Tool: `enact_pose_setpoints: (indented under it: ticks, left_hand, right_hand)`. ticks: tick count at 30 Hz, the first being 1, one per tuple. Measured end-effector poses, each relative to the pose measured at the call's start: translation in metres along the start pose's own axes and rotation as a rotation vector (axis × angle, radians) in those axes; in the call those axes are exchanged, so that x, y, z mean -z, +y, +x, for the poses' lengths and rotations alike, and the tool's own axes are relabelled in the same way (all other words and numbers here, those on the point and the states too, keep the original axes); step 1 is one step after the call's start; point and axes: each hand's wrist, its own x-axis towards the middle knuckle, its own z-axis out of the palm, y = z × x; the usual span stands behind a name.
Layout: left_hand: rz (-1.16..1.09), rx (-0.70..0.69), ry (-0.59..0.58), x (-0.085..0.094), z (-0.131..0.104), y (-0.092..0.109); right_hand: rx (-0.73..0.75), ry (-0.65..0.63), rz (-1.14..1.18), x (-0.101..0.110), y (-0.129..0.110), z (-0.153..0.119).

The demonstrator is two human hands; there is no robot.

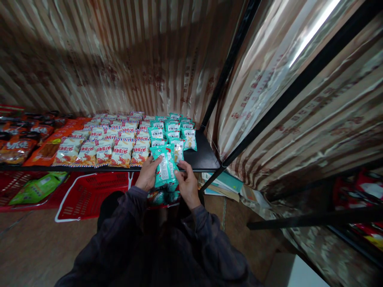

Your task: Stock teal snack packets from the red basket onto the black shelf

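Note:
A teal snack bag (165, 167) with its printed back facing up is held between my two hands, just in front of the shelf edge. My left hand (149, 172) grips its left side, thumb on top. On the right side, my right hand (187, 181) pinches the lower edge with its thumb and fingers. Beyond it, rows of matching teal snack bags (172, 127) stand on the black shelf (203, 153). White and orange snack bags (121, 151) fill the rows to their left. Below my hands, more teal bags (172, 196) show partly in a dark spot.
Orange snack packs (18, 147) lie at the shelf's far left. Under the shelf are a red basket (89, 193) with a white handle and a green bag (38, 187). Black metal posts (236, 157) slant up at right. Books (229, 183) lie on the floor behind.

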Motion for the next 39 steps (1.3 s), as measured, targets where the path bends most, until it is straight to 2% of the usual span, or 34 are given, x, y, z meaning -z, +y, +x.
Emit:
enact_pose_setpoints:
  ticks: [6, 8, 10, 14, 17, 20, 24, 27, 30, 34, 39]
  left_hand:
    - [0.002, -0.010, 0.000, -0.001, -0.001, 0.000]
    - [-0.001, -0.017, 0.003, -0.001, -0.001, -0.001]
    - [-0.019, -0.032, -0.002, -0.001, -0.002, -0.001]
    - [-0.097, -0.095, -0.015, 0.002, 0.000, -0.003]
    - [-0.118, -0.086, -0.014, 0.005, 0.003, -0.005]
    - [-0.115, -0.081, -0.003, 0.008, 0.006, -0.007]
    - [-0.017, -0.152, 0.073, 0.012, 0.008, -0.004]
    - [0.083, -0.294, 0.150, 0.013, 0.009, 0.006]
    - [0.215, -0.413, 0.102, 0.012, 0.014, 0.017]
    - [0.304, -0.303, -0.013, 0.014, 0.020, 0.023]
    - [0.251, -0.248, 0.017, 0.012, 0.019, 0.022]
  right_hand:
    - [0.291, 0.004, -0.235, 0.004, -0.010, -0.006]
    - [0.320, 0.008, -0.231, 0.004, -0.010, -0.007]
    - [0.243, 0.016, -0.156, 0.003, -0.007, -0.007]
    - [-0.024, 0.071, 0.213, -0.001, -0.001, -0.008]
    - [-0.188, 0.077, 0.404, -0.004, -0.002, -0.009]
    - [-0.242, 0.091, 0.466, -0.004, -0.006, -0.011]
    - [-0.073, 0.143, 0.404, 0.001, -0.008, -0.009]
    - [0.042, 0.114, 0.297, 0.008, -0.009, -0.006]
    - [0.116, 0.093, 0.192, 0.014, -0.012, -0.004]
    - [0.179, 0.062, 0.083, 0.017, -0.018, -0.005]
    - [0.201, 0.046, 0.052, 0.018, -0.019, -0.007]
